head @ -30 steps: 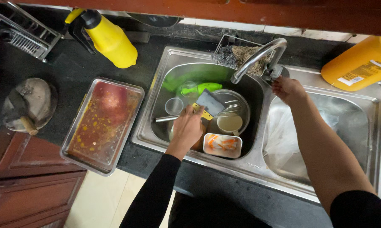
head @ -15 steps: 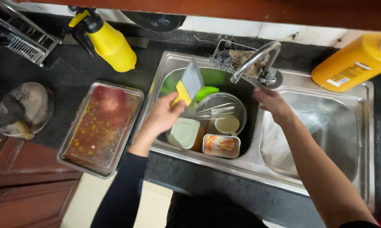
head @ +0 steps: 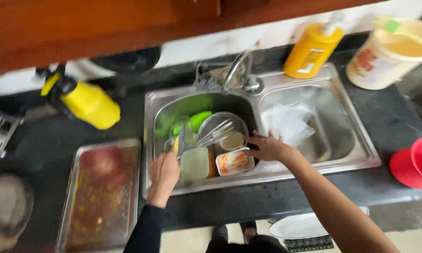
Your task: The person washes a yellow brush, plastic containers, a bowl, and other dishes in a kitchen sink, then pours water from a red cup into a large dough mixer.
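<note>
My left hand (head: 164,172) sits at the front rim of the left sink basin (head: 150,140), closed on a flat grey scraper with a yellow grip (head: 180,139) that points up over the dishes. My right hand (head: 268,147) rests on the divider between the basins. Its fingers are spread and touch a small white tub with orange and white scraps (head: 234,162). In the basin lie a glass bowl (head: 220,129) with a whisk, a pale square container (head: 195,163) and green plastic pieces (head: 192,112).
A crumpled clear bag (head: 288,122) lies in the right basin, behind the faucet (head: 235,70). A dirty metal tray (head: 103,187) is left of the sink, with a yellow spray bottle (head: 90,106) behind it. An orange bottle (head: 312,50), white bucket (head: 388,52) and red bowl (head: 417,164) stand on the right.
My left hand has lowered the scraper from above the basin to its front rim. My right hand has come down from the faucet to the small tub. The view has swung right.
</note>
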